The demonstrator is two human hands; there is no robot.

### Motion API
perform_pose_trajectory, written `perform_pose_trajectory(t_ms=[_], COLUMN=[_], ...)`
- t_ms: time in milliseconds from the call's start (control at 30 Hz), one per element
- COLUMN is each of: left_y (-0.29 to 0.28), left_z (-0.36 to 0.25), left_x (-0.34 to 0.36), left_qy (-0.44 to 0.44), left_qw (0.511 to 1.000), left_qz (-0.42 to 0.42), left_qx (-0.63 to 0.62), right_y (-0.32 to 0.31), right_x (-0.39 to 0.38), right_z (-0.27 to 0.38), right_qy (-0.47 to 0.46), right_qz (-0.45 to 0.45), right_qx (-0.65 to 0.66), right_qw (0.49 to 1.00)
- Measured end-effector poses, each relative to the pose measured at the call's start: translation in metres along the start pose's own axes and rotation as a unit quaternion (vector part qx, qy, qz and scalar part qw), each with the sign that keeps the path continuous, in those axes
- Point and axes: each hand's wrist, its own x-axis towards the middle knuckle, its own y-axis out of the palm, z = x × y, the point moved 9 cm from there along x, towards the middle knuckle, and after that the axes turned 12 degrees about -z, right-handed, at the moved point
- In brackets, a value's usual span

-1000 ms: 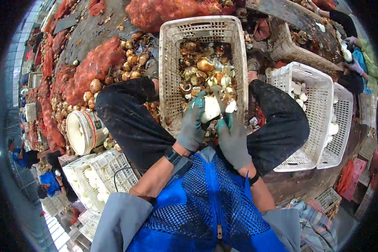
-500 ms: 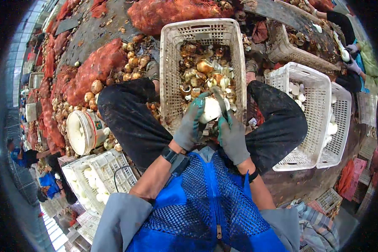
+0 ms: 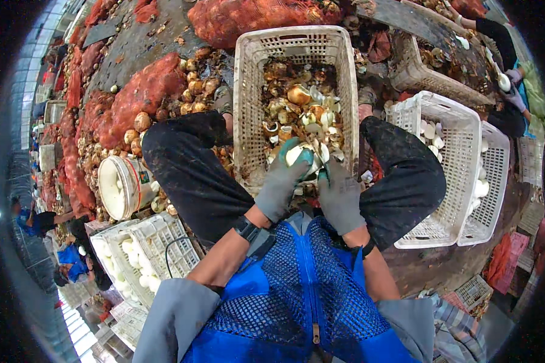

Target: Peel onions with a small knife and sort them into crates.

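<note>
Over the near end of a white plastic crate (image 3: 243, 109), my left hand (image 3: 283, 184) is wrapped round a peeled white onion (image 3: 295, 155). It wears a grey glove with green fingertips. Close against the onion's right side is my right hand (image 3: 340, 196), gloved the same way, its fingers closed on a small knife. The knife's handle is hidden in the glove, and its blade is hard to make out beside a pale strip of onion. Below both hands, brown onion skins, trimmings and a whole brown-skinned onion (image 3: 298, 95) lie in the crate.
White crates (image 3: 433, 233) with peeled onions stand at my right; another crate (image 3: 169, 242) and a bucket (image 3: 110, 202) of peeled onions are at my left. Red mesh sacks (image 3: 145, 91) and loose onions cover the far left floor. A co-worker's gloved hand (image 3: 515, 94) shows far right.
My left hand has shifted slightly right and turned, its fingers now over more of the onion. My right hand has dropped a little, and the knife blade shows less.
</note>
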Motion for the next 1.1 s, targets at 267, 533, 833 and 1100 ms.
perform_pose_trajectory(t_ms=[267, 533, 833, 1100], left_y=[-0.001, 0.005, 0.011, 0.022], left_z=[-0.031, -0.031, -0.036, -0.022], left_x=[-0.009, -0.003, -0.009, -0.017], left_qy=[0.068, 0.127, 0.135, -0.101], left_qw=[0.989, 0.985, 0.981, 0.946], left_qz=[-0.019, 0.002, 0.063, 0.097], left_qx=[0.130, 0.115, 0.122, -0.292], right_y=[0.004, -0.004, 0.023, 0.039], right_x=[-0.007, 0.000, 0.004, -0.010], right_z=[0.002, 0.009, -0.081, -0.073], right_qy=[-0.075, -0.110, 0.353, 0.578], right_qz=[0.066, 0.043, 0.139, 0.025], right_qx=[-0.037, -0.054, 0.222, 0.506], right_qw=[0.994, 0.992, 0.898, 0.639])
